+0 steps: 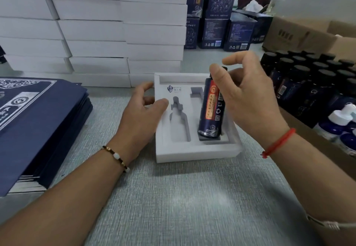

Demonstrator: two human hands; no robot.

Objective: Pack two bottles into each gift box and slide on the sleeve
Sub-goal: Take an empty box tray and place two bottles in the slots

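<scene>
**Clerk:** One item on the left: stack of flat dark-blue printed card sleeves (38, 122), lying on the grey table (173, 197), well apart from the work. Not yet in use.

**Checker:** Next entry?

**Clerk:** Left hand (142, 109), fingers loosely spread, resting against the left edge of the open white gift box with moulded white insert (194, 151). It steadies the box and pinches nothing.

**Checker:** Cavities?

**Clerk:** Two, side by side. Left bottle-shaped recess (178, 122): vacant. Right recess: partly filled by the dark-blue cylindrical bottle with red-and-gold label (211, 111).

**Checker:** Orientation of that bottle?

**Clerk:** Long axis runs front to back along the recess. Base sits low at the near end; black cap points away from the person and is raised, so the bottle is tilted, not yet flat.

**Checker:** Right hand (248, 99)?

**Clerk:** Thumb and fingers closed on the neck end, just below the cap; the remaining fingers curl loosely above.

**Checker:** Step, by your judgement?

**Clerk:** First of two bottles going in. Next move calls for lowering the cap end until the neck beds in its narrow slot, then fetching a second from the brown carton of dark-capped bottles (308, 84) at right, laid the same way.
</scene>
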